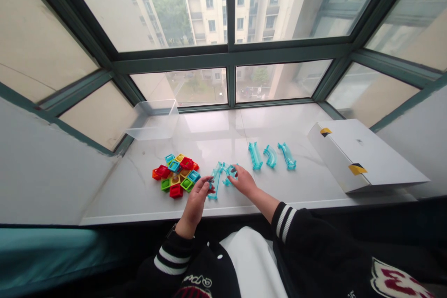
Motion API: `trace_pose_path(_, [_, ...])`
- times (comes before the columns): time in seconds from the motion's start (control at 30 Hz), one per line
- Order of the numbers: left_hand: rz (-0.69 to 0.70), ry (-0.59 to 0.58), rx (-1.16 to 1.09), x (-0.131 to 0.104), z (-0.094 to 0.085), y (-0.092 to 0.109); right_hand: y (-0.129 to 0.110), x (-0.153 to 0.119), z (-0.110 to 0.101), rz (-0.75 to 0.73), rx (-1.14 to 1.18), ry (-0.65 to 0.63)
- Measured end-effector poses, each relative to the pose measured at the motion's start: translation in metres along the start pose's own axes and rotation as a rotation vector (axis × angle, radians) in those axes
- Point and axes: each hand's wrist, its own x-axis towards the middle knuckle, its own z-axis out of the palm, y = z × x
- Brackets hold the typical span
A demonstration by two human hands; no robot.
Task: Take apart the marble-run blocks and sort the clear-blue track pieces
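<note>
My left hand is closed on the side of a long translucent turquoise track piece, just above the sill. Beside it, my right hand pinches a curved turquoise track piece. The far ends of these two pieces are close together, but I cannot tell whether they join. Partly covered by my fingers, the curved piece shows only in part. Close to my left hand lies a pile of red, blue, green, yellow and orange blocks with hollow tops.
On the white sill to the right lie a straight track piece, a curved one and a slightly bent one. A clear plastic bin stands back left, and a white box stands at right. Windows surround the sill.
</note>
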Motion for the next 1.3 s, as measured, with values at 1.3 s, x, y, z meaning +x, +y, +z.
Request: trace_pose_path(1.3, [0.265,-0.367,0.521,-0.014,0.059,-0.010,-0.014,-0.073,-0.054,0.156,0.617,-0.149])
